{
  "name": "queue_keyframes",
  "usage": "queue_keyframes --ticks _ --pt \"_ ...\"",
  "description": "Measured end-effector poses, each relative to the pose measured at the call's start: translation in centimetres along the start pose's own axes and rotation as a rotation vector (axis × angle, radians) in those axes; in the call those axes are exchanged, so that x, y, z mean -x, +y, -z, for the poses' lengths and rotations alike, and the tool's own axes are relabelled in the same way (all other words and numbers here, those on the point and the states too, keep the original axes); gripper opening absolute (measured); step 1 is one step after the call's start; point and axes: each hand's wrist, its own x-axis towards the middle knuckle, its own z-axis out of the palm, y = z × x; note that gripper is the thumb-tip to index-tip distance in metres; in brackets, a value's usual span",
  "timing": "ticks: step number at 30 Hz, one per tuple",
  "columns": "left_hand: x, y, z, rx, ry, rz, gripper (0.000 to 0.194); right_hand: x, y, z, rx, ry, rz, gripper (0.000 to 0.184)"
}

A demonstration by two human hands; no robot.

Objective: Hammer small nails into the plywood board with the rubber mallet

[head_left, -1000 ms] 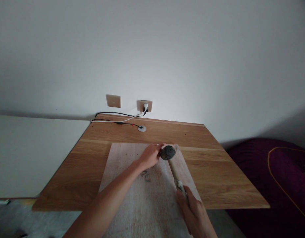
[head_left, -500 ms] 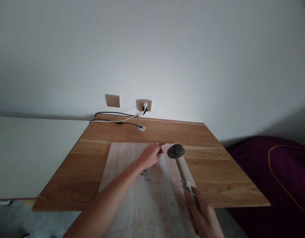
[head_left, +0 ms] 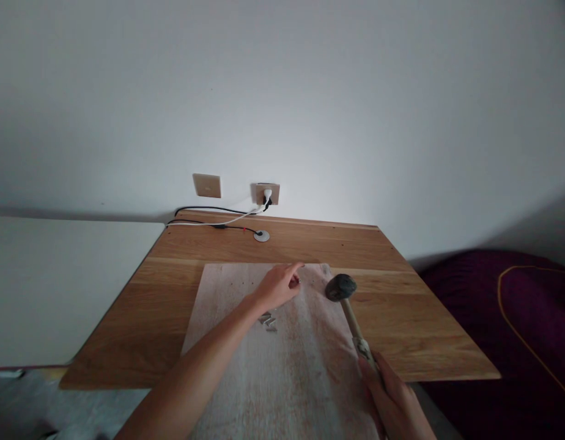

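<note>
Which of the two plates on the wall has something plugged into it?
The right-hand plate, the one nearer the purple fabric: it holds a white plug and a black plug. The left-hand plate has nothing plugged in.

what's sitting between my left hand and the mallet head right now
In the head view, between your left hand and the mallet head there's just pale board surface, with small dark specks.
</note>
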Motion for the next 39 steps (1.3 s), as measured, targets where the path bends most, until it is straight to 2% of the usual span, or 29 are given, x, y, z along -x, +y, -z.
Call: queue_keyframes --ticks 6,11,15,17,20,22,25,27,31,35,39 --pt "0.0 0.2 0.2 -0.011 0.012 0.01 0.051 -0.9 0.4 -0.7 0.082 -0.018 0.111 0.066" --pt "0.1 0.4 0.4 -0.018 0.004 0.016 0.049 -1.8 2.6 -1.1 0.198 0.045 0.243 0.049" --pt "0.0 0.7 0.4 -0.036 -0.005 0.031 0.048 -2.0 4.7 -0.9 0.337 0.111 0.435 0.035" --pt "-0.1 0.9 0.4 -0.043 -0.015 0.036 0.046 -2.2 5.7 -0.9 0.431 0.137 0.551 0.04" --pt "-0.1 1.2 0.9 -0.053 -0.041 0.035 0.044 -2.8 7.1 -0.9 0.587 0.172 0.713 0.058" --pt "0.2 1.3 1.8 -0.069 -0.063 0.025 0.043 -3.3 7.9 -1.0 0.678 0.192 0.8 0.062" --pt "1.3 1.6 4.2 -0.111 -0.107 -0.007 0.033 -3.8 8.8 -1.1 0.78 0.21 0.89 0.072" --pt "2.4 2.2 6.1 -0.189 -0.185 -0.063 0.024 -3.9 9.2 -1.1 0.828 0.216 0.931 0.082" --pt "4.9 3.9 8.4 -0.413 -0.262 -0.115 0.038 -3.9 9.4 -1.3 0.881 0.234 0.984 0.086" --pt "6.5 4.6 8.1 -0.551 -0.327 -0.135 0.024 -4.1 9.1 -1.4 0.905 0.263 0.983 0.072" --pt "6.7 4.1 7.1 -0.573 -0.324 -0.13 0.024 -3.9 8.7 -1.4 0.883 0.264 0.95 0.071"
